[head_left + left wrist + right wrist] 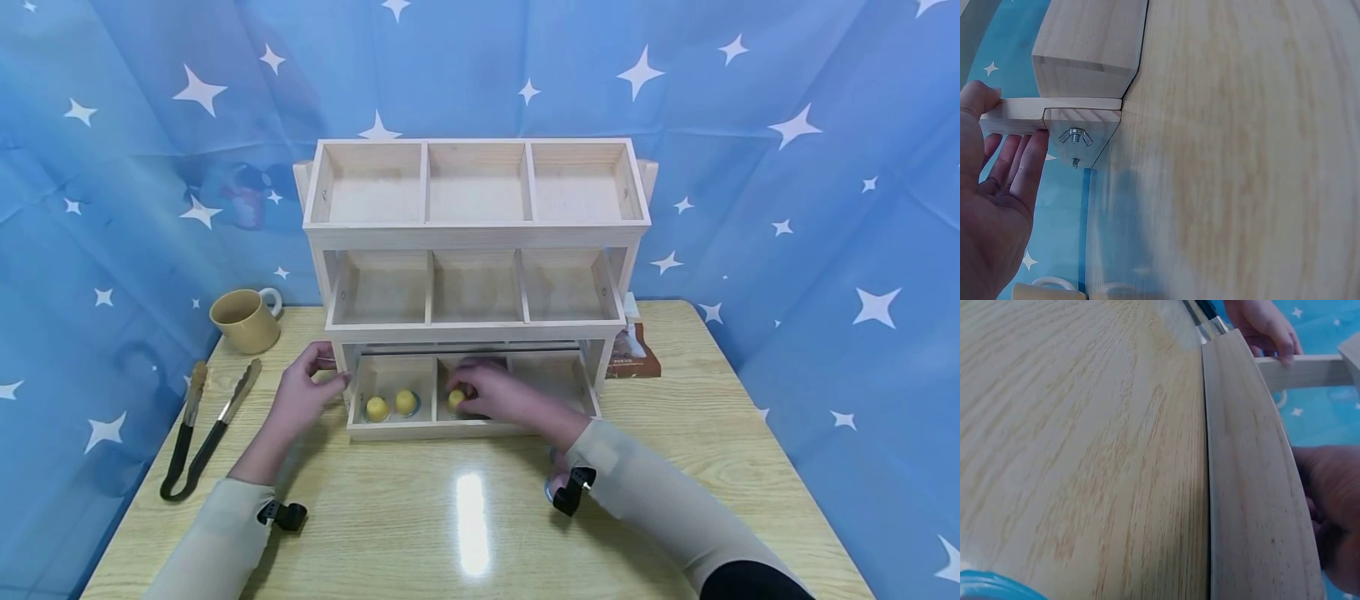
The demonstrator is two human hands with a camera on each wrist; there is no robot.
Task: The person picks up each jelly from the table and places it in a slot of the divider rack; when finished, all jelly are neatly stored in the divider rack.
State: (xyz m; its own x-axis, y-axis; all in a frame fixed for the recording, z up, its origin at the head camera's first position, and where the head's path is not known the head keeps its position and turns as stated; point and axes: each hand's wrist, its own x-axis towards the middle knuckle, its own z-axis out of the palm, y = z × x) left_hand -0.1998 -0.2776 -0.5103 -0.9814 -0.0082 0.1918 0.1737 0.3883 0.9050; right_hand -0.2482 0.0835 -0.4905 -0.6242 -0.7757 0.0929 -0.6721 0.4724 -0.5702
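A three-tier wooden rack (477,237) stands on the table, each tier split into three compartments. My left hand (306,385) grips the rack's left upright; in the left wrist view the thumb lies above the wood and the fingers below. Two yellow balls (392,405) sit in the bottom tier's left compartment. My right hand (491,390) reaches into the bottom middle compartment and pinches another yellow ball (455,400) with thumb and fingers. In the right wrist view the tier's front board (1250,462) hides that ball and part of the right hand (1335,506).
At the left stand a tan mug (246,322) and black-handled tongs (197,454). A brown packet (633,352) lies behind the rack's right side. A blue-rimmed item (997,586) lies below the right wrist, mostly hidden. Blue star-patterned cloth (480,75) surrounds the table.
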